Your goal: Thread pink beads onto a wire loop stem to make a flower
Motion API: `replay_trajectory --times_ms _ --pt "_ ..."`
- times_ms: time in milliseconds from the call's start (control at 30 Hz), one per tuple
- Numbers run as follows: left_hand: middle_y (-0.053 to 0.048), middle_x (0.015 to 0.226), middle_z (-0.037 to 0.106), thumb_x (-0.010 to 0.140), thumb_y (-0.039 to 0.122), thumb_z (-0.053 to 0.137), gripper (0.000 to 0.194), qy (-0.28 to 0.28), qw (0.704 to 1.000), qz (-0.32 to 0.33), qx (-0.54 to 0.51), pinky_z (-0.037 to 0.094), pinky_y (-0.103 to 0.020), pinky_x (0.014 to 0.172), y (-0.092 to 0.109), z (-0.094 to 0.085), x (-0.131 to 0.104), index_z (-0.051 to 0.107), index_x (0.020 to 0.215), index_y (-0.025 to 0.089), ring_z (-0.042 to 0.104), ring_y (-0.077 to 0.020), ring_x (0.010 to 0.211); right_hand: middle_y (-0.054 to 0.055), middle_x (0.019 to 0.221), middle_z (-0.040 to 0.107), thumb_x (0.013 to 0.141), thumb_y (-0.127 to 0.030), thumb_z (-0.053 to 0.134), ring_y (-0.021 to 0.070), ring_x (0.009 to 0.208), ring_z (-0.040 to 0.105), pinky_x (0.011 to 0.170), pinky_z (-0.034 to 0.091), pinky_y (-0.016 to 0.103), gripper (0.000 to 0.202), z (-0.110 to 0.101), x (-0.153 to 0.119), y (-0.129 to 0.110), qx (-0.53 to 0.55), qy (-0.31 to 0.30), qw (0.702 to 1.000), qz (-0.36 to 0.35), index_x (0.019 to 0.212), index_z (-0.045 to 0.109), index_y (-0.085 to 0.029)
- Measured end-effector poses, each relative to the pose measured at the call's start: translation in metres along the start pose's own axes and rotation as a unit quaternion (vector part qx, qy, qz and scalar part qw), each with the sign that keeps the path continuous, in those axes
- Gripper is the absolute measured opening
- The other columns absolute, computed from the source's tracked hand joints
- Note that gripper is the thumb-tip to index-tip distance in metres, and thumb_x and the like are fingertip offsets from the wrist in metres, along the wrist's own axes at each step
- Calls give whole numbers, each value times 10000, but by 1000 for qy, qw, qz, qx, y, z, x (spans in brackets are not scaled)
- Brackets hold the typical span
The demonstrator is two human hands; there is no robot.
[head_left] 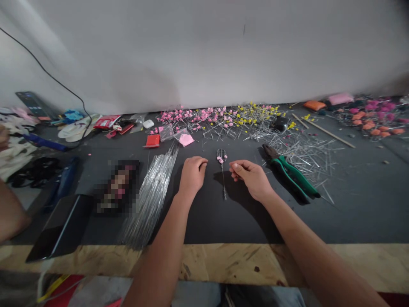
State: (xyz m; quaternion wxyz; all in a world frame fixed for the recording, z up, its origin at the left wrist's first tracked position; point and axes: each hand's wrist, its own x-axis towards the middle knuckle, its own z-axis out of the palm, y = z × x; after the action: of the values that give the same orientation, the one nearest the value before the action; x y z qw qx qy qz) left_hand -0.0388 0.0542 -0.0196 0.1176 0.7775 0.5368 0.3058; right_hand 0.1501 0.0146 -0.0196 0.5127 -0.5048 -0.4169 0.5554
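A small wire piece [223, 170] lies on the dark mat between my hands, with wire loops and pink beads at its far end and a twisted stem towards me. My left hand [192, 174] rests just left of it, fingers bent and pressed together, with nothing showing in them. On the other side, my right hand [251, 175] has its fingers curled and its thumb against the forefinger; no object shows there. Neither hand touches the wire piece. Green-handled pliers [289, 174] lie right of my right hand. A bundle of straight silvery wires [153, 192] lies left of my left hand.
Pink-tipped wires [194, 116] and yellow-tipped wires [255, 113] are heaped along the wall. Loose wire pieces [303, 151] surround the pliers. A red packet [152, 140] and a pink packet [185, 139] lie ahead. A black phone [60, 226] sits front left, near another person's arm [11, 213].
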Motion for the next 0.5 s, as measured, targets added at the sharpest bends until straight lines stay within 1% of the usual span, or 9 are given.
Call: replay_trajectory --times_ms 100,167,233,300,367,433,500 --pt "-47 920 656 805 118 461 206 1 1000 4 5 408 -367 864 -2 2 0 639 866 203 567 -204 894 -3 652 600 670 -403 663 98 561 518 551 438 254 260 0 1 1 -12 5 1000 -13 806 648 -181" --pt "-51 917 655 805 97 442 227 8 1000 -6 2 414 -361 860 -3 1 0 637 866 198 573 -200 894 10 717 629 667 -383 670 106 607 547 586 452 263 276 0 1 1 -9 0 1000 -12 860 650 -186" --pt "-56 924 654 815 106 435 227 26 999 -23 -9 420 -355 857 -1 -1 -1 634 882 193 576 -197 901 32 791 648 679 -379 658 120 653 568 597 459 269 285 1 1 0 -1 -6 1000 -9 886 647 -183" --pt "-54 945 654 832 153 448 208 36 998 -37 -48 436 -337 838 4 -3 -2 628 926 198 582 -187 903 34 764 643 694 -384 644 118 633 558 576 447 265 275 1 0 0 -10 -8 1000 -10 873 650 -175" --pt "-41 963 656 839 217 480 190 19 993 -32 -112 456 -307 811 12 -5 -4 624 963 218 592 -169 897 16 694 622 694 -385 649 110 598 536 562 432 258 276 1 0 0 -32 -13 999 -14 872 654 -174" --pt "-27 968 661 833 257 510 183 -19 984 -5 -175 464 -284 806 23 -5 -7 631 969 241 601 -150 894 -2 660 609 682 -386 664 108 591 529 562 424 253 288 1 -1 -1 -45 -24 999 -16 885 646 -182" --pt "-20 962 665 835 264 515 184 -57 974 28 -217 464 -277 817 32 -4 -10 641 968 256 604 -139 895 -12 645 607 682 -394 665 106 585 527 558 414 247 270 0 -1 -1 -51 -38 998 -19 853 632 -188"
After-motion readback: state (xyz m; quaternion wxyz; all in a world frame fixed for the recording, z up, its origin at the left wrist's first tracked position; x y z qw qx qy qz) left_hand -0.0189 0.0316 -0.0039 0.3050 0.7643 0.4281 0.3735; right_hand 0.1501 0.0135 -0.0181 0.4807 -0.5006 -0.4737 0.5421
